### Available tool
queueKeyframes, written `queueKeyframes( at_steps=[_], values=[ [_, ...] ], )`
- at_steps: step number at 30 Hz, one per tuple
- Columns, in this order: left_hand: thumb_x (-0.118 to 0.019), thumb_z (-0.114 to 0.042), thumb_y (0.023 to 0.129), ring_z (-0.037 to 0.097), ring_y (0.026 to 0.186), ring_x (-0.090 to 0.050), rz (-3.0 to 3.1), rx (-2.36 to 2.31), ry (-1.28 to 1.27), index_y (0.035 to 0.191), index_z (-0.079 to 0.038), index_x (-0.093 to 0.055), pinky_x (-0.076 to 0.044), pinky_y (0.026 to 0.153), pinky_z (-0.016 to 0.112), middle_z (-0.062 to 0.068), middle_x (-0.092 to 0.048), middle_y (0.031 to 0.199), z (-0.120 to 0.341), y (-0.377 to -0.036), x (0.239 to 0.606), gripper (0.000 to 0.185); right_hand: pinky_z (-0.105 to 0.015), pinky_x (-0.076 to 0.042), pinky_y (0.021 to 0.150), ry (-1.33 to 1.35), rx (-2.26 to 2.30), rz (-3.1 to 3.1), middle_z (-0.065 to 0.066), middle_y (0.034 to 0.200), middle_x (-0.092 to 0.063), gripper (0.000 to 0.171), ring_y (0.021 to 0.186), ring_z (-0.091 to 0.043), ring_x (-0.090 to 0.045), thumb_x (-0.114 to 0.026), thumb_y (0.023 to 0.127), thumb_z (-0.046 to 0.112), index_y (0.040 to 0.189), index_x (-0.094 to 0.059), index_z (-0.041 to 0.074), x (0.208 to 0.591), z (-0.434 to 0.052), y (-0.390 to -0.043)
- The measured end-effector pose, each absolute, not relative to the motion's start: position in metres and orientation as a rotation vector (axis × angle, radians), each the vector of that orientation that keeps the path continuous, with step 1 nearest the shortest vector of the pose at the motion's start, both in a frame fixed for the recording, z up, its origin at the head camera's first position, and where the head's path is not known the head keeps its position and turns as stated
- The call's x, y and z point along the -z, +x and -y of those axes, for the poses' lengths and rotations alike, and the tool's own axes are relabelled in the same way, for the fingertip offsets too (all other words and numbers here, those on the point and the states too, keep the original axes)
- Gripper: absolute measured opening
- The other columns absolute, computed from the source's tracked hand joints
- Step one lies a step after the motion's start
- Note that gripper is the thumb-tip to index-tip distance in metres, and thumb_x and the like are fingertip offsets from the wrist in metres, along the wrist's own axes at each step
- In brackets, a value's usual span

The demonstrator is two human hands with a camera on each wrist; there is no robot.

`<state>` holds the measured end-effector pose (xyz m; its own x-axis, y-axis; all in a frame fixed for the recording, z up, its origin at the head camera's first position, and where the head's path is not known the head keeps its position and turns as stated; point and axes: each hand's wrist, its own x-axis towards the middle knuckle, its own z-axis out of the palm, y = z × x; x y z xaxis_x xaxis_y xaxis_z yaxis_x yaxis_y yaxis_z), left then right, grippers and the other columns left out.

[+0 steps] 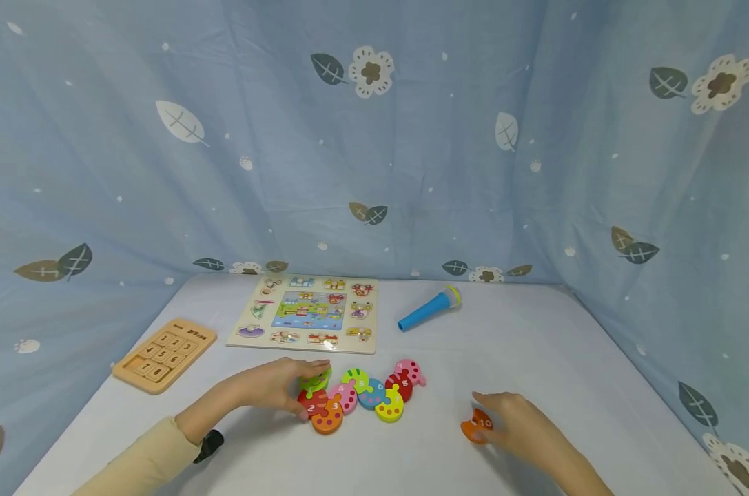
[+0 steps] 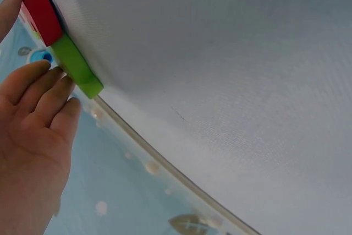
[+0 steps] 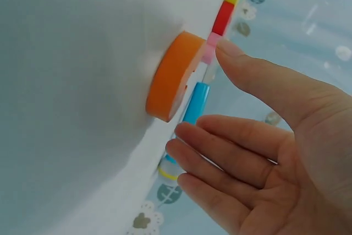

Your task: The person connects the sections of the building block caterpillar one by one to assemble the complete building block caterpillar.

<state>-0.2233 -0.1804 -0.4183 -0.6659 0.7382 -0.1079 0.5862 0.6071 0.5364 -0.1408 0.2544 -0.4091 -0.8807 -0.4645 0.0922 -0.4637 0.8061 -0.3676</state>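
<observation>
A caterpillar puzzle of joined, numbered wooden pieces [image 1: 372,394] lies in a wavy row on the table. At its left end, my left hand [image 1: 276,387] rests around the green head piece [image 2: 77,67] and the red piece [image 2: 42,12], its fingers fairly straight beside the green one. To the right, apart from the row, is a loose orange piece [image 1: 475,427] marked 10. My right hand [image 1: 523,427] is spread beside that piece, thumb and fingers wide apart in the right wrist view, where the orange piece [image 3: 175,78] shows beyond the fingertips.
Behind the caterpillar lie a picture peg puzzle board [image 1: 362,331] and a blue toy microphone [image 1: 426,311]. A wooden number tray [image 1: 165,355] sits at the left. A black object [image 1: 209,445] is partly hidden by the left sleeve. A blue patterned curtain [image 1: 374,151] surrounds the table.
</observation>
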Motion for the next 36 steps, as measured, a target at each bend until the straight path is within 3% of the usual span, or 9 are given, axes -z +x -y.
queueKeyframes(
  at_steps=[5,24,36],
  values=[
    [-0.082,-0.034,0.076,0.027,0.137,-0.038,-2.510,-0.682,1.069,0.143,-0.005,-0.046,-0.034,0.110,0.047,0.006,-0.041,0.149,0.183,-0.224,0.420,0.081,-0.047,-0.053,0.085,-0.732,0.631,-2.982,-0.017,0.111,-0.069,0.055,0.103,-0.035,-0.064,-0.083,0.073,0.026,0.114,-0.067,-0.008,0.413,-0.257,-0.138],
    [-0.082,-0.036,0.075,0.027,0.136,-0.039,-2.529,-0.681,1.065,0.142,-0.005,-0.047,-0.034,0.110,0.046,0.005,-0.042,0.149,0.184,-0.224,0.421,0.082,-0.039,-0.057,0.078,-0.818,0.521,-3.033,-0.009,0.100,-0.072,0.048,0.088,-0.021,-0.066,-0.084,0.071,0.017,0.109,-0.068,-0.008,0.424,-0.250,-0.133],
    [-0.082,-0.038,0.074,0.026,0.136,-0.039,-2.531,-0.687,1.069,0.142,-0.007,-0.048,-0.034,0.109,0.046,0.004,-0.043,0.149,0.184,-0.225,0.422,0.082,-0.037,-0.057,0.076,-0.852,0.504,-3.057,-0.008,0.097,-0.072,0.046,0.086,-0.019,-0.066,-0.084,0.071,0.014,0.108,-0.069,-0.008,0.424,-0.249,-0.134]
  ],
)
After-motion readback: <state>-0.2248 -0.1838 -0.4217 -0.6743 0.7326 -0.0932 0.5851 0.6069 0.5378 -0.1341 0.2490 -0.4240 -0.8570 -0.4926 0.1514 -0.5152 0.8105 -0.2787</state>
